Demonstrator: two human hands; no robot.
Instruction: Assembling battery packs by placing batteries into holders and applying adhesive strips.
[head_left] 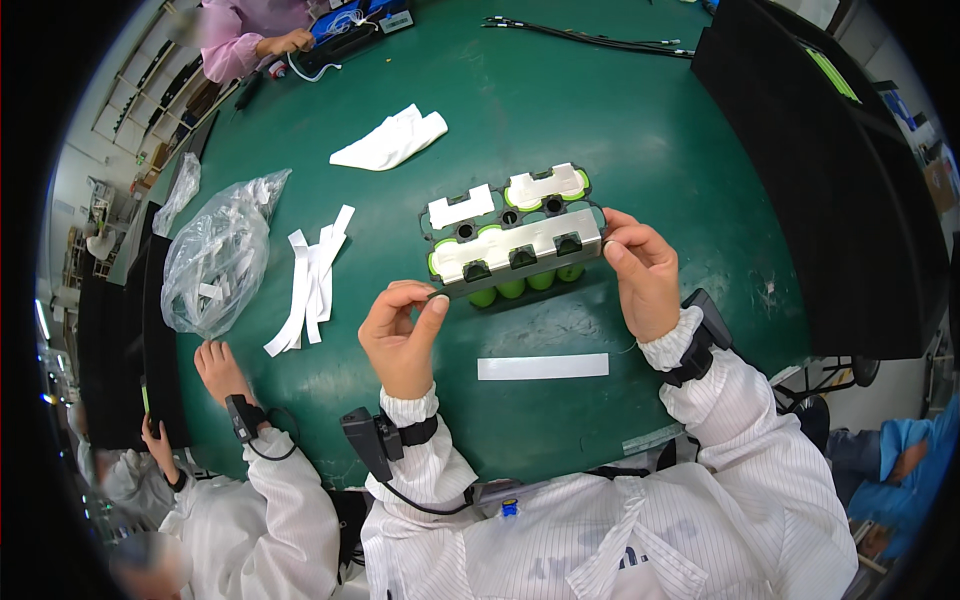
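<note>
A battery pack (512, 287) of green cylindrical cells in a black holder sits on the green table in front of me. White pieces cover parts of its upper side, and a dark grey band runs along its near edge. My left hand (400, 335) is closed, thumb and fingers pinching at the near left corner. At the right end, my right hand (643, 275) is closed on the pack's edge with thumb and fingertips. Whether the fingers grip the holder or the band is hard to tell. A white strip (543, 367) lies flat on the table nearer to me.
Left lie loose white strips (318, 280), a clear plastic bag (220, 260) and a white cloth (390, 138). A co-worker's hand (222, 372) rests by the bag. Another person's hand (287, 42) is at far left. Black cables (585, 37) and a black box (790, 180) stand beyond and right.
</note>
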